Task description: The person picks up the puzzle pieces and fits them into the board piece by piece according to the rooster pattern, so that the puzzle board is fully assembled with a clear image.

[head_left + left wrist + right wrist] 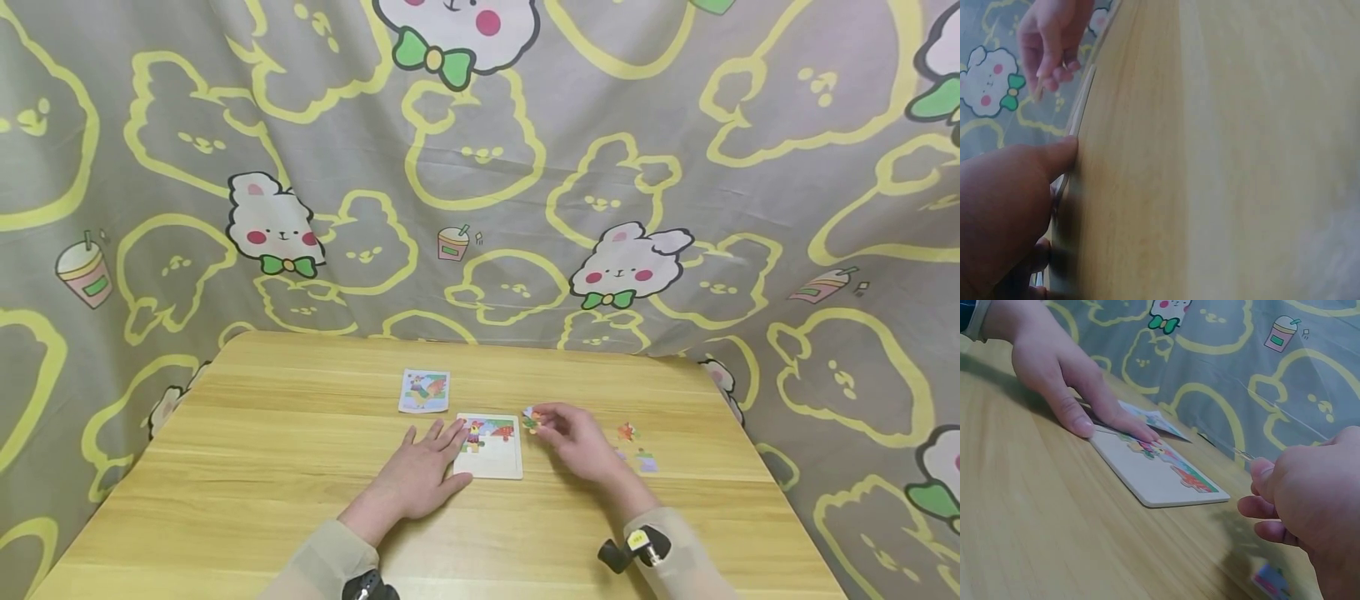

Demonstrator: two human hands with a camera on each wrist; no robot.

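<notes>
My left grip [422,477] lies spread with its fingers straight, fingertips on the left side of the white puzzle board [500,462] and thumb at its near left corner. My right grip [577,440] is nearly closed, thumb and forefinger pinching a puzzle piece [532,422] above the worktop [262,467], just beside the board's far right corner and apart from it. The board lies flat before me: a rooster's head [474,432] shows at its left and red feathers [503,430] at its far right, while much of the near part is bare. Loose pieces [647,462] lie to the right of my right grip, partly hidden by my wrist. Beyond the board, leftward, rests a rooster picture card [424,391]. A grey bunny-print curtain [517,237] hangs behind.
</notes>
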